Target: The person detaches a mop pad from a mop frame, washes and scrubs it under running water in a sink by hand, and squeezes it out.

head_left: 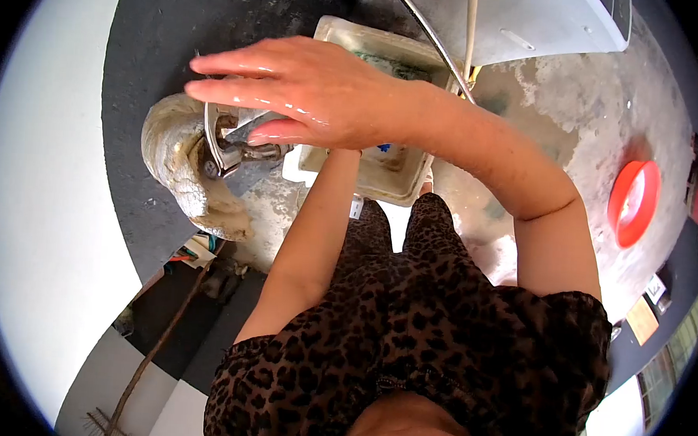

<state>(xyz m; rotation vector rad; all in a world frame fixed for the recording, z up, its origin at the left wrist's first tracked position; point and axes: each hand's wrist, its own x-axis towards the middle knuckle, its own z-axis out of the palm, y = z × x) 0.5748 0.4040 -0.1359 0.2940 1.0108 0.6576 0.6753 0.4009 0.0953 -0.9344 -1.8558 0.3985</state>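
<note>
My right hand [308, 93] is wet and reaches across to the left, its fingers spread and nothing held between them. Its fingertips are over a chrome tap [224, 152] on the wall side; whether they touch its lever I cannot tell. Under the right hand, my left forearm [313, 224] comes up to the wrist, and the left hand itself is hidden. Behind both arms is a pale rectangular basin [402, 191], with something dark at its far end and a small blue thing inside.
A crumpled light-coloured bundle [174, 161] lies beside the tap. At the top right is a white appliance [525, 22], with a hose near it. A red round basin [634, 203] rests on the wet floor to the right. A long rake [148, 357] leans at the lower left.
</note>
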